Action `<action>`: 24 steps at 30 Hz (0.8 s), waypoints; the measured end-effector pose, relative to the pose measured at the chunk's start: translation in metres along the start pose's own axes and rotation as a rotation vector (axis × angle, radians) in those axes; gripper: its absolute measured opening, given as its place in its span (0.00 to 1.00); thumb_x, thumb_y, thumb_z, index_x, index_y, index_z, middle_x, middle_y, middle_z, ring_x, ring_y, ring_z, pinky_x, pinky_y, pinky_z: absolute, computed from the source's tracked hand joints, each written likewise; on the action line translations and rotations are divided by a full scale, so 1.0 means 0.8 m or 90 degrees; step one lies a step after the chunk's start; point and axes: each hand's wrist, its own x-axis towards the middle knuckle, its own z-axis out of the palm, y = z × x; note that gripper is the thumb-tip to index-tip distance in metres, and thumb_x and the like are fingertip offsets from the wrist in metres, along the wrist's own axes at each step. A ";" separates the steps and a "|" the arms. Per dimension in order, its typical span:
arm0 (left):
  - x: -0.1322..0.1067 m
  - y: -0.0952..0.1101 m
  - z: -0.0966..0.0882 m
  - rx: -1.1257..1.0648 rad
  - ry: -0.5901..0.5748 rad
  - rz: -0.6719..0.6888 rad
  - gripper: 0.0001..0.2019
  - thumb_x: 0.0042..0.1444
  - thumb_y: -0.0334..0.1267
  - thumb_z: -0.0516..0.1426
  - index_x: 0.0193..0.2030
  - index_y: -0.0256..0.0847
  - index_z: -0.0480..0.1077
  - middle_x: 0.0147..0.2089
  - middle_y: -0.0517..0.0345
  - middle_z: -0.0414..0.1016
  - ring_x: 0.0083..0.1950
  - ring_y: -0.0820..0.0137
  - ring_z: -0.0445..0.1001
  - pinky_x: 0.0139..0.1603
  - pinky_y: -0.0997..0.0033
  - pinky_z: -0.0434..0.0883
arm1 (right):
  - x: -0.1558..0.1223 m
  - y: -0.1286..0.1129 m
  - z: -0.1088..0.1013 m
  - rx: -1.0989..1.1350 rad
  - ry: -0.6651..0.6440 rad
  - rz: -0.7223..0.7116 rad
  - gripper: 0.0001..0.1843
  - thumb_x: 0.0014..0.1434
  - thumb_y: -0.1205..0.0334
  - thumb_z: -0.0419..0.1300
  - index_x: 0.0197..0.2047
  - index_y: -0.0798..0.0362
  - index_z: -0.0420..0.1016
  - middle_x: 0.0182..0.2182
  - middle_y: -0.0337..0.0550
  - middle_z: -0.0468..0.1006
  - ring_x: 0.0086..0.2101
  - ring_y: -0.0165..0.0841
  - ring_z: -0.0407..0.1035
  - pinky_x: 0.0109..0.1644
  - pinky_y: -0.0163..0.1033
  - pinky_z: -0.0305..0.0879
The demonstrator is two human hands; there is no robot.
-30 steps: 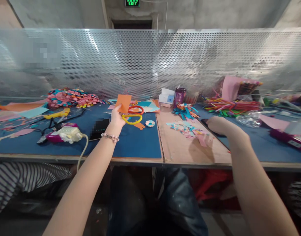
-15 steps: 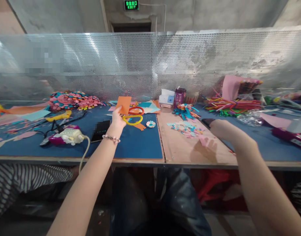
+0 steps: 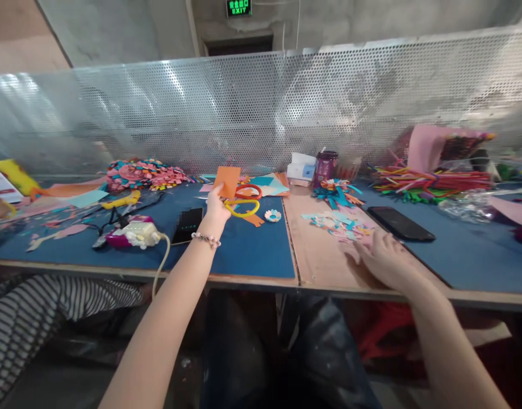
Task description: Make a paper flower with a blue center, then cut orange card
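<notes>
My left hand [image 3: 216, 208] is raised over the blue mat [image 3: 243, 253] and pinches an orange paper card [image 3: 227, 180] by its lower edge. Just beyond it lie scissors with yellow and red handles [image 3: 243, 201]. My right hand [image 3: 386, 260] rests flat on the bare wooden board [image 3: 324, 258], fingers spread, touching a pink paper scrap at the edge of a heap of paper cuttings [image 3: 335, 223]. A black phone [image 3: 400, 223] lies on the blue surface just beyond my right hand.
A glue gun [image 3: 133, 234] with a cord, a second dark phone [image 3: 187, 225], piles of paper flowers [image 3: 143, 173], a purple cup [image 3: 324, 168], a white box [image 3: 301, 169] and coloured strips [image 3: 431, 183] crowd the table. A perforated metal screen [image 3: 261, 111] closes the back. A person in a striped sleeve [image 3: 43, 312] sits at left.
My right hand let go of the black phone and drew back and down onto the wooden board, flat. My left hand keeps the orange card up. The camera shifted slightly.
</notes>
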 end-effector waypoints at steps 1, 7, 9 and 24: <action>-0.001 0.000 0.000 0.000 -0.006 0.003 0.06 0.55 0.32 0.58 0.40 0.43 0.72 0.30 0.59 0.78 0.29 0.69 0.77 0.31 0.73 0.75 | 0.013 -0.015 -0.012 0.003 0.026 -0.004 0.20 0.64 0.67 0.47 0.53 0.64 0.73 0.56 0.75 0.67 0.59 0.69 0.57 0.53 0.70 0.58; -0.007 0.000 0.004 0.007 -0.054 0.020 0.11 0.53 0.33 0.60 0.45 0.41 0.73 0.33 0.56 0.80 0.31 0.68 0.79 0.34 0.70 0.76 | 0.125 -0.088 -0.079 0.203 0.196 -0.065 0.24 0.64 0.58 0.50 0.57 0.64 0.70 0.65 0.68 0.55 0.66 0.63 0.40 0.63 0.70 0.42; -0.008 0.001 0.005 0.017 -0.077 0.021 0.13 0.53 0.34 0.61 0.46 0.39 0.73 0.35 0.54 0.80 0.32 0.66 0.79 0.36 0.68 0.76 | 0.162 -0.117 -0.096 0.312 0.216 -0.202 0.19 0.63 0.67 0.49 0.53 0.60 0.74 0.57 0.61 0.68 0.61 0.51 0.55 0.64 0.58 0.51; -0.035 -0.025 0.018 0.103 -0.373 0.028 0.18 0.51 0.32 0.65 0.50 0.36 0.74 0.50 0.47 0.80 0.56 0.57 0.75 0.59 0.58 0.70 | 0.216 -0.231 -0.089 0.431 0.124 -0.144 0.23 0.59 0.60 0.60 0.57 0.55 0.71 0.52 0.54 0.75 0.50 0.45 0.70 0.48 0.42 0.68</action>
